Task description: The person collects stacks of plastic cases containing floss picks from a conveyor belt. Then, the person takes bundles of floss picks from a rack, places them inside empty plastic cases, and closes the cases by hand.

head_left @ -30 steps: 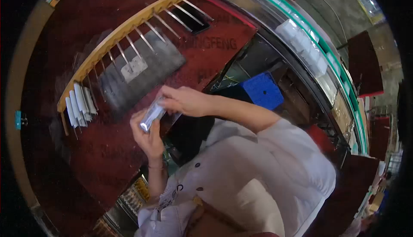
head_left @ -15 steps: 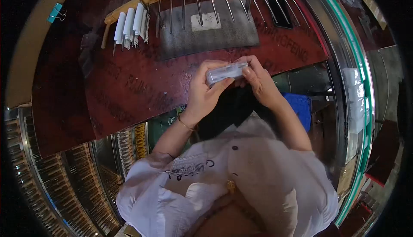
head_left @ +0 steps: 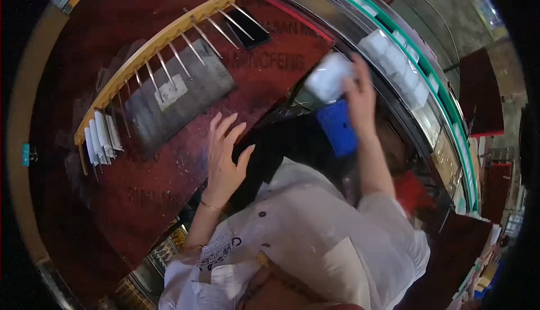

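My right hand (head_left: 361,99) is out to the right, its fingers on the near side of a clear plastic box (head_left: 328,78) with something whitish in it. Motion blurs the box, so its contents cannot be made out. Below the box is a blue bin (head_left: 338,127), beside my right wrist. My left hand (head_left: 226,158) hovers over the near edge of the dark red table (head_left: 256,93); its fingers are spread and nothing is in them.
A curved wooden rack (head_left: 160,43) with several metal rods lies across the table, white strips (head_left: 102,137) at its left end. Under the rods are a grey mat (head_left: 149,121) and a black phone-like slab (head_left: 247,31). A green-edged track (head_left: 439,93) with plastic packs (head_left: 396,65) runs along the right.
Both hands held the box together in front of my chest. My left hand has let go; my right hand has carried the box to the right. The view has turned right.
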